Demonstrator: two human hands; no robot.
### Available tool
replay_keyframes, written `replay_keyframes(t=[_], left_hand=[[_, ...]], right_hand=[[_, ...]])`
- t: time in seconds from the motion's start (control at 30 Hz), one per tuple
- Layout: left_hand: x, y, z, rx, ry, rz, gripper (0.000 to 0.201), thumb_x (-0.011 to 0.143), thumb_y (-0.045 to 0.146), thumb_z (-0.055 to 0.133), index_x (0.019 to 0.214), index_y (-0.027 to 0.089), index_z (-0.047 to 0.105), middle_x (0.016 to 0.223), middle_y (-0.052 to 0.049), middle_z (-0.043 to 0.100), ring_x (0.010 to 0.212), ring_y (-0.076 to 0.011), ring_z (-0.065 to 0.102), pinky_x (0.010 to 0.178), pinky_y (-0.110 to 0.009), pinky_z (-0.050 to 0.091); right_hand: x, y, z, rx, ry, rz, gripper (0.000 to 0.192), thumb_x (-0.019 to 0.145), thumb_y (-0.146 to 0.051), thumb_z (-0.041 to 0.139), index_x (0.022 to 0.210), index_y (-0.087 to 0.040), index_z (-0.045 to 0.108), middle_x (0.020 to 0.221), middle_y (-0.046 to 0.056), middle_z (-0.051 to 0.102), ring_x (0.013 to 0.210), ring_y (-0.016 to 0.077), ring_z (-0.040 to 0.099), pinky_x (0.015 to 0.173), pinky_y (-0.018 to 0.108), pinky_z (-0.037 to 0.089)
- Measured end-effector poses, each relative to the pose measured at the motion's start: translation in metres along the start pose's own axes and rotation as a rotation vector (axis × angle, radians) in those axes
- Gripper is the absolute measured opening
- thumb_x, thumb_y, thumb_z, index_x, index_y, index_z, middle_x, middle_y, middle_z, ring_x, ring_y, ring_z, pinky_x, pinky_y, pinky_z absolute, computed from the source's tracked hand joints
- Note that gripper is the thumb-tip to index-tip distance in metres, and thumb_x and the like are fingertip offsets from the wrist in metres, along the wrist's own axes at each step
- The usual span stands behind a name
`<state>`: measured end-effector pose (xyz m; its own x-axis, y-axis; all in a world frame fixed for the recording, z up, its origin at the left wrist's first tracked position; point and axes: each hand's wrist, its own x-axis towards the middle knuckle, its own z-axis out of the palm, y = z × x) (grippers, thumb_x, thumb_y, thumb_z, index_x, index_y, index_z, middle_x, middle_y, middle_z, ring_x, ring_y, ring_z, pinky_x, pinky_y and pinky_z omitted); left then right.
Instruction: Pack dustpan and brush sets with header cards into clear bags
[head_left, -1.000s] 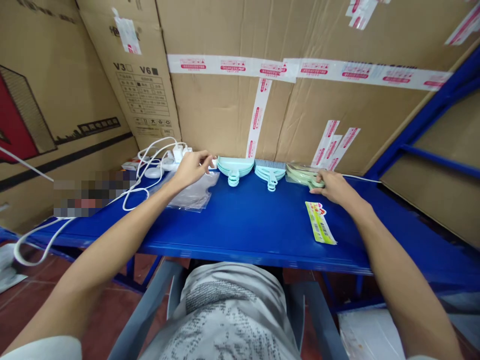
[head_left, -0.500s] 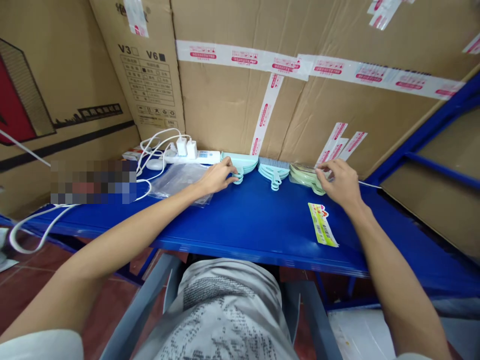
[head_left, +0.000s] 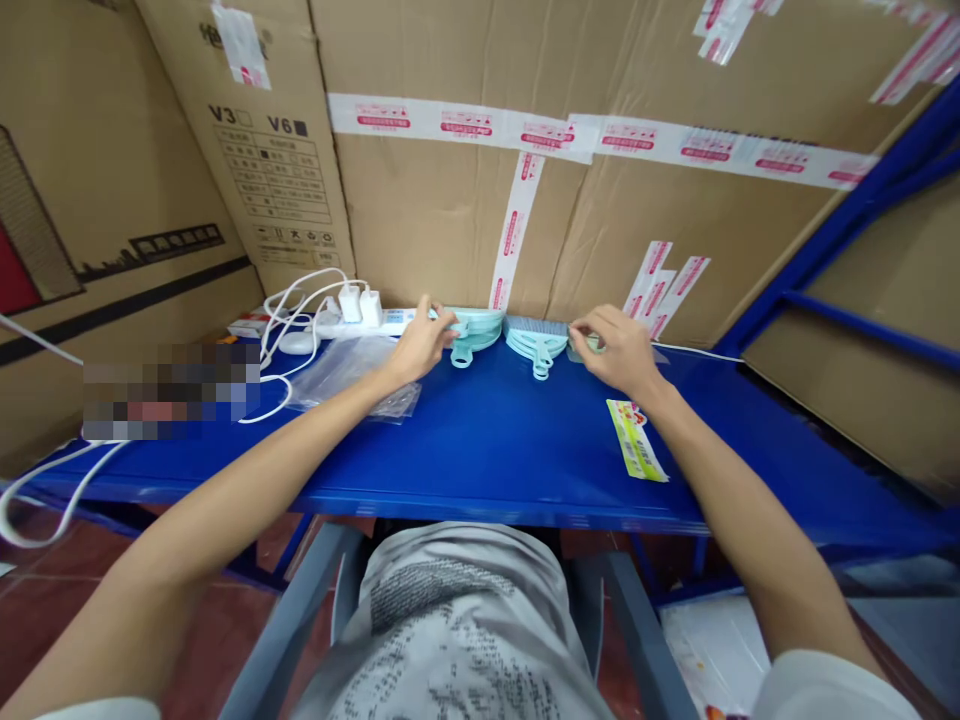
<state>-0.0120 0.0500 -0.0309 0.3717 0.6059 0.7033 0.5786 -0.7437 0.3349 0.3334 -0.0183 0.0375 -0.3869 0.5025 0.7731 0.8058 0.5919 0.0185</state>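
My left hand [head_left: 421, 345] is closed, thumb and finger pinched at the left side of a light-blue dustpan [head_left: 484, 325], whose looped handle points toward me. Just right of it lies a light-blue hand brush [head_left: 537, 342] with grey bristles along its far edge, touched by neither hand. Bent over a pale green dustpan [head_left: 596, 344], my right hand [head_left: 616, 345] has its fingertips pinched together and covers most of it. A yellow-green printed label card [head_left: 636, 440] lies below my right wrist on the blue table [head_left: 495, 450].
Clear plastic bags [head_left: 352, 375] lie left of my left hand. Behind them stand a white power strip [head_left: 397, 318] with chargers and tangled white cables [head_left: 274, 320]. A large taped cardboard box [head_left: 420, 220] closes off the back, and a blue metal frame [head_left: 832, 230] rises at right.
My left hand has gone from the light-blue dustpan's handle to its left side. My right hand has shifted left toward the brush, now covering most of the green dustpan. The view has tilted slightly.
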Motion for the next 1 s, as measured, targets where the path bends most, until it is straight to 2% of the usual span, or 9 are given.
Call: replay_keyframes(t=[0.1, 0.23, 0.3, 0.4, 0.53, 0.63, 0.7, 0.83, 1.0], left_hand=[[0.003, 0.012, -0.012, 0.006, 0.145, 0.057, 0.01, 0.102, 0.02, 0.054, 0.101, 0.017, 0.063, 0.114, -0.009, 0.049, 0.093, -0.0183, 0.061, 0.087, -0.038, 0.061], [-0.011, 0.071, -0.031, 0.043, 0.258, 0.238, 0.003, 0.101, 0.019, 0.06, 0.102, 0.019, 0.063, 0.12, -0.01, 0.051, 0.105, -0.0218, 0.062, 0.095, -0.044, 0.061], [-0.031, 0.11, -0.031, 0.03, 0.213, 0.342, 0.008, 0.101, 0.014, 0.06, 0.106, 0.02, 0.062, 0.124, -0.011, 0.052, 0.1, -0.0191, 0.064, 0.089, -0.04, 0.063], [-0.068, 0.157, -0.017, -0.001, 0.041, 0.429, 0.018, 0.099, 0.005, 0.054, 0.106, 0.02, 0.06, 0.122, -0.013, 0.054, 0.095, -0.0174, 0.068, 0.079, -0.032, 0.065], [-0.101, 0.182, 0.005, -0.022, -0.17, 0.407, 0.008, 0.103, 0.014, 0.054, 0.101, 0.021, 0.058, 0.128, -0.019, 0.061, 0.076, -0.0158, 0.069, 0.057, -0.028, 0.062], [-0.109, 0.186, 0.009, -0.106, -0.159, 0.349, 0.009, 0.104, 0.017, 0.058, 0.11, 0.024, 0.06, 0.145, -0.021, 0.059, 0.085, -0.0196, 0.074, 0.062, -0.032, 0.065], [-0.112, 0.187, 0.003, -0.132, -0.104, 0.325, 0.017, 0.104, 0.014, 0.059, 0.115, 0.025, 0.061, 0.153, -0.02, 0.057, 0.092, -0.0213, 0.077, 0.068, -0.034, 0.067], [-0.126, 0.184, -0.024, -0.047, -0.054, 0.255, 0.024, 0.102, 0.013, 0.061, 0.12, 0.028, 0.065, 0.148, -0.014, 0.066, 0.103, -0.0258, 0.08, 0.071, -0.035, 0.069], [-0.15, 0.167, -0.051, 0.027, -0.079, 0.214, 0.034, 0.1, 0.011, 0.057, 0.127, 0.03, 0.067, 0.136, -0.01, 0.074, 0.114, -0.0286, 0.077, 0.085, -0.043, 0.072]], right_hand=[[-0.012, -0.005, 0.0, 0.104, -0.01, 0.076, 0.02, 0.097, -0.036, 0.061, 0.083, -0.023, 0.067, 0.086, 0.007, 0.074, 0.084, 0.0246, 0.068, 0.076, 0.039, 0.054], [-0.012, -0.01, -0.006, 0.719, -0.008, 0.521, 0.032, 0.094, -0.054, 0.069, 0.11, -0.026, 0.065, 0.094, 0.005, 0.073, 0.079, 0.0236, 0.072, 0.063, 0.036, 0.06], [-0.01, -0.009, -0.01, 1.055, -0.118, 0.71, 0.047, 0.094, -0.061, 0.068, 0.129, -0.031, 0.056, 0.103, 0.006, 0.074, 0.081, 0.0245, 0.074, 0.062, 0.038, 0.063], [-0.012, -0.002, -0.014, 1.283, -0.288, 0.837, 0.045, 0.099, -0.059, 0.061, 0.134, -0.03, 0.058, 0.108, 0.006, 0.074, 0.083, 0.0229, 0.073, 0.062, 0.037, 0.065], [-0.02, 0.01, -0.01, 1.213, -0.541, 0.894, 0.038, 0.094, -0.053, 0.072, 0.114, -0.021, 0.077, 0.099, 0.01, 0.077, 0.078, 0.0216, 0.07, 0.059, 0.031, 0.062], [-0.026, 0.017, -0.003, 1.107, -0.611, 0.963, 0.052, 0.092, -0.068, 0.069, 0.097, -0.017, 0.082, 0.09, 0.013, 0.078, 0.07, 0.0208, 0.066, 0.055, 0.031, 0.059], [-0.028, 0.021, 0.0, 1.056, -0.628, 0.949, 0.056, 0.086, -0.072, 0.074, 0.092, -0.017, 0.083, 0.088, 0.013, 0.078, 0.067, 0.0188, 0.064, 0.053, 0.028, 0.055], [-0.032, 0.034, -0.001, 0.946, -0.743, 0.842, 0.062, 0.069, -0.073, 0.086, 0.101, -0.019, 0.084, 0.091, 0.01, 0.08, 0.074, 0.0211, 0.068, 0.058, 0.029, 0.053], [-0.033, 0.051, -0.001, 0.644, -0.88, 0.582, 0.057, 0.063, -0.061, 0.091, 0.104, -0.022, 0.084, 0.084, 0.006, 0.079, 0.082, 0.0267, 0.072, 0.071, 0.036, 0.054]])
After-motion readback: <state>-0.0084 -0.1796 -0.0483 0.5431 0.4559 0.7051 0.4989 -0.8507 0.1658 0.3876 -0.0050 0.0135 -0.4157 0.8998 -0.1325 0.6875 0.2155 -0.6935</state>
